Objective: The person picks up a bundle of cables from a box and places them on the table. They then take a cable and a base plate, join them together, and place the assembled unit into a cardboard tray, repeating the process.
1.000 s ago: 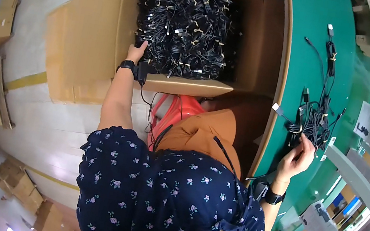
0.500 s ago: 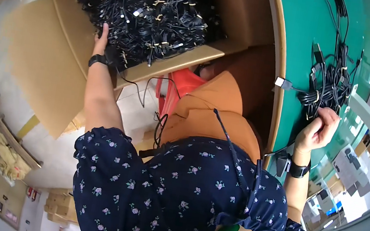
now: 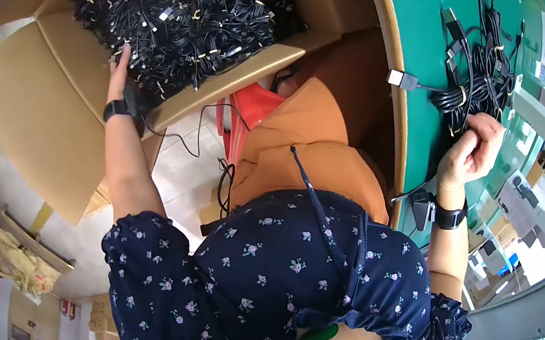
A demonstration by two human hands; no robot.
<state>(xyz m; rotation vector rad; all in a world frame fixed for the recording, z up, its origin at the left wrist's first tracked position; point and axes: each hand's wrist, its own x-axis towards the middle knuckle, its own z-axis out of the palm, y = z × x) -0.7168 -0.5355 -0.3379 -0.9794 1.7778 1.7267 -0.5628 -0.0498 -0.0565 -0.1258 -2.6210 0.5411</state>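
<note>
In the big cardboard box at the upper left lies a heap of black USB cables point(image 3: 170, 9), bundled with pale ties. My left hand point(image 3: 118, 78) reaches in at the heap's near left side, with its fingers stretched out and partly hidden. On the green tabletop to the right is a smaller group of bundled USB cables point(image 3: 479, 78), one silver plug pointing left over the table's edge. At the near end of that group, my right hand point(image 3: 474, 150) has its fingers curled closed; what they hold, if anything, is hidden. Each wrist wears a black band with a small device.
The cardboard box point(image 3: 284, 57) has a wide flap folded out to the left. The green table point(image 3: 420, 22) has a raised wooden-coloured edge. A red stool point(image 3: 254, 106) stands between box and table, with a loose black wire near it. Other cartons lie at the far left.
The whole view has shifted, so the box and table sit further left and slightly higher. My left hand stays beside the cable heap, and my right hand remains curled at the table cables.
</note>
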